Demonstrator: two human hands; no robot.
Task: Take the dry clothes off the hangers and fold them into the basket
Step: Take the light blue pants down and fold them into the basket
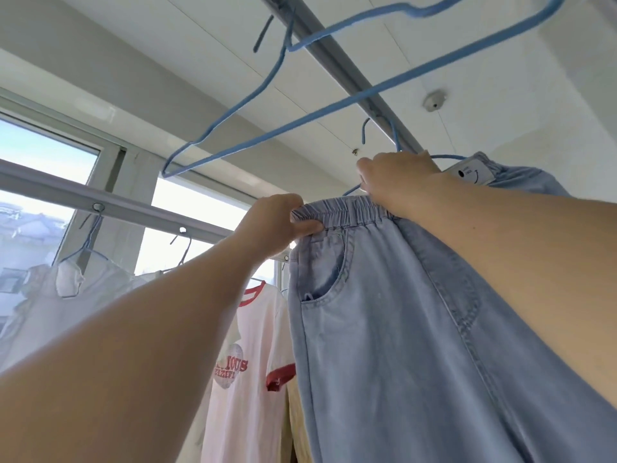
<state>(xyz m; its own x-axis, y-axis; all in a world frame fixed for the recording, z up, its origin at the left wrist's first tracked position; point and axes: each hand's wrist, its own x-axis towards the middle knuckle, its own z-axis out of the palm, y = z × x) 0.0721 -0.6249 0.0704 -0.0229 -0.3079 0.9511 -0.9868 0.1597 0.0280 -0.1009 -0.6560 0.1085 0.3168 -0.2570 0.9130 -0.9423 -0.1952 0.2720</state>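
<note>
Light blue denim trousers (400, 329) with an elastic waistband hang from a blue wire hanger (394, 135) on the grey overhead rail (337, 58). My left hand (277, 222) pinches the left end of the waistband. My right hand (397, 182) is raised higher and grips the waistband's top together with the hanger wire. A white label with a smiley shows behind my right wrist. The basket is out of view.
An empty blue hanger (300, 111) hangs from the same rail, nearer to me. On a second rail (100, 198) by the window hang a white T-shirt with red trim (247, 355) and a pale garment (66, 295). The ceiling is close above.
</note>
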